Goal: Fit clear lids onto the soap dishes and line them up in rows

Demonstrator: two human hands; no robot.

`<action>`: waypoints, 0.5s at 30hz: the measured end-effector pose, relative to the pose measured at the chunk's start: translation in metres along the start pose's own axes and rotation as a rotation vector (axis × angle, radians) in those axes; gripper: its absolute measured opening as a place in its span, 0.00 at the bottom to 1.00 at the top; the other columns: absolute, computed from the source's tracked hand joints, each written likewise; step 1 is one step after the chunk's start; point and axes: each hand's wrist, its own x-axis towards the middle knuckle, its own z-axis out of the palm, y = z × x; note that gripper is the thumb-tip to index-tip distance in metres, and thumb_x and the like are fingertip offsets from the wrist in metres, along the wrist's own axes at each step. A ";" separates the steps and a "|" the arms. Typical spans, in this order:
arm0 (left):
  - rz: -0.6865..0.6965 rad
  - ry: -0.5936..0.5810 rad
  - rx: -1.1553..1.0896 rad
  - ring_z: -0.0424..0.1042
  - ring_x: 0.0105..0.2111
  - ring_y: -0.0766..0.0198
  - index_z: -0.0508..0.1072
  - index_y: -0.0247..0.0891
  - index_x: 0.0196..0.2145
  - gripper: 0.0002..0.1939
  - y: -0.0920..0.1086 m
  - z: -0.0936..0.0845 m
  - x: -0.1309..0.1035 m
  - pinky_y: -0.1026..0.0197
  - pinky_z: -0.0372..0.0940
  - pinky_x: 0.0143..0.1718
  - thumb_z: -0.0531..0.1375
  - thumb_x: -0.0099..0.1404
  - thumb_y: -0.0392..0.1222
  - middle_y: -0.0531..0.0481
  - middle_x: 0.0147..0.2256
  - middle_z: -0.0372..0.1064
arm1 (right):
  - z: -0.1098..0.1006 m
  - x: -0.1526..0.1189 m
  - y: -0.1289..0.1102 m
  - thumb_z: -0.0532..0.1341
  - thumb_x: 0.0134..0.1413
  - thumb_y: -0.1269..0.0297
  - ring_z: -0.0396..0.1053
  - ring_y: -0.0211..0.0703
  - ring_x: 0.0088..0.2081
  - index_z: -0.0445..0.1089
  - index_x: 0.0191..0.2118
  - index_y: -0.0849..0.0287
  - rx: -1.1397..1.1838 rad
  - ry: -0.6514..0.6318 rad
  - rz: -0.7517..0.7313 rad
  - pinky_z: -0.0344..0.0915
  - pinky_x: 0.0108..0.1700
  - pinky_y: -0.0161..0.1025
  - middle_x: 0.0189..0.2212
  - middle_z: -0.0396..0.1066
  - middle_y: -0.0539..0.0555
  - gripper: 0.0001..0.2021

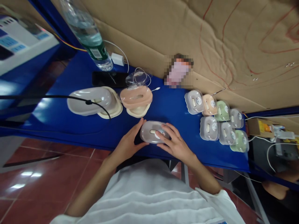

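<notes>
A grey oval box with a clear lid [153, 138] sits on the blue table near its front edge, a pale piece and a round label showing on top. My left hand [130, 140] grips its left end between thumb and fingers. On the right end and lid lie the fingers of my right hand [174, 141]. Behind the box, a stack of peach trays [136, 98] rests on a cream one. Grey trays [85, 93] overlap cream ones farther left.
Several lidded boxes [209, 128] in grey, peach and green stand at the right. A water bottle [95, 46], a white charger [117, 59] and a black phone [108, 79] are at the back left. A black cable [46, 97] crosses the left side. Cardboard [149, 34] lines the back.
</notes>
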 end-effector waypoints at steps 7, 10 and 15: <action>0.075 0.046 0.030 0.65 0.71 0.49 0.58 0.50 0.75 0.42 -0.001 0.002 0.002 0.44 0.62 0.72 0.67 0.70 0.59 0.43 0.72 0.63 | 0.010 -0.006 0.024 0.69 0.68 0.54 0.55 0.59 0.76 0.71 0.68 0.48 0.122 0.061 -0.065 0.66 0.71 0.64 0.71 0.65 0.60 0.26; 0.108 0.032 0.013 0.66 0.71 0.49 0.60 0.48 0.74 0.41 -0.001 0.001 0.002 0.42 0.63 0.72 0.67 0.70 0.62 0.41 0.71 0.64 | 0.003 -0.010 0.013 0.67 0.70 0.57 0.52 0.58 0.77 0.68 0.71 0.48 0.046 0.013 -0.069 0.65 0.73 0.62 0.72 0.63 0.59 0.27; 0.076 -0.030 -0.009 0.68 0.69 0.47 0.63 0.47 0.73 0.46 0.003 -0.006 0.003 0.43 0.64 0.71 0.69 0.64 0.67 0.41 0.70 0.67 | -0.015 -0.010 -0.001 0.65 0.72 0.54 0.54 0.56 0.75 0.67 0.71 0.51 0.055 -0.011 -0.062 0.64 0.73 0.59 0.72 0.62 0.60 0.27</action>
